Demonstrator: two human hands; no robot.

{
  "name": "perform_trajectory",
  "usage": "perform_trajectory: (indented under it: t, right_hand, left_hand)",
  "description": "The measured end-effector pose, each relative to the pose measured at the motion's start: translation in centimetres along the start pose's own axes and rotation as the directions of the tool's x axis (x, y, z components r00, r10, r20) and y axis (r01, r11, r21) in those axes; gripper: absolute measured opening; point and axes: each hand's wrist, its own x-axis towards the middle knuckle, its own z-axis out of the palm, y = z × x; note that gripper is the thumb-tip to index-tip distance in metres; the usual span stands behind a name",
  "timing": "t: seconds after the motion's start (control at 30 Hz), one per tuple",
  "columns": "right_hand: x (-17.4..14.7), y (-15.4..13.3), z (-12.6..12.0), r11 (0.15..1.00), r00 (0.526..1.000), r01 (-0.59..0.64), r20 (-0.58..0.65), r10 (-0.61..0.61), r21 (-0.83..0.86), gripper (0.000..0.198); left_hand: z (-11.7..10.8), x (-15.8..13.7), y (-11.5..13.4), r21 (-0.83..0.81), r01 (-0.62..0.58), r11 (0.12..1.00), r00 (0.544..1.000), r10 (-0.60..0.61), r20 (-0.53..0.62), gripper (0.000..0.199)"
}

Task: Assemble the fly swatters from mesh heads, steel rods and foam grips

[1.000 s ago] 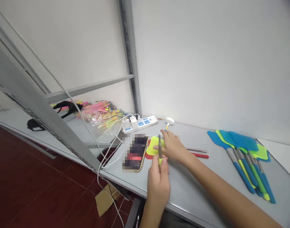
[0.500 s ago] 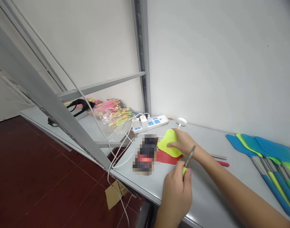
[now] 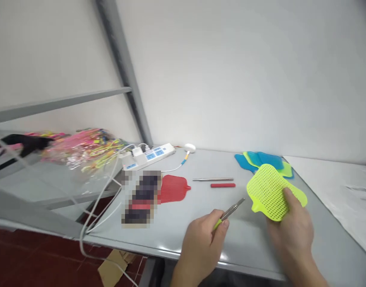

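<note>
My left hand [image 3: 202, 239] is closed round the yellow-green grip of a fly swatter handle [image 3: 230, 211], its metal rod pointing up and to the right. In my right hand [image 3: 295, 227] is a yellow-green fly swatter head [image 3: 268, 187], a perforated paddle held above the table with its short socket facing left, toward the rod. Rod and socket are apart. A red fly swatter head [image 3: 174, 188] lies flat on the table, beside a loose metal rod [image 3: 212, 179] and a red grip [image 3: 223, 185].
Blue and green fly swatters [image 3: 269, 159] lie stacked behind my right hand. A pixelated phone-like object [image 3: 142, 197], a white power strip [image 3: 151, 155] with cables and a round white device [image 3: 190, 148] occupy the left. A grey shelf post [image 3: 119, 67] stands beyond, near bagged colourful items [image 3: 87, 147].
My right hand has lifted the yellow-green head off the red one and carried it right, turning its socket toward the rod. The view has swung right.
</note>
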Motion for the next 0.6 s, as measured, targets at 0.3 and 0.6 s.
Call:
perform_trajectory:
  t: [0.3, 0.6]
  right_hand:
    - [-3.6, 2.9, -7.1, 0.938, 0.961, -0.156, -0.171, 0.217, 0.310, 0.032]
    - [-2.4, 3.8, -7.2, 0.978, 0.987, -0.056, -0.137, 0.085, 0.201, 0.049]
  left_hand:
    - [1.1, 1.1, -0.7, 0.163, -0.143, 0.976, 0.985, 0.123, 0.125, 0.022]
    - [2.3, 1.6, -0.4, 0.212, -0.127, 0.969, 0.987, 0.102, 0.125, 0.026]
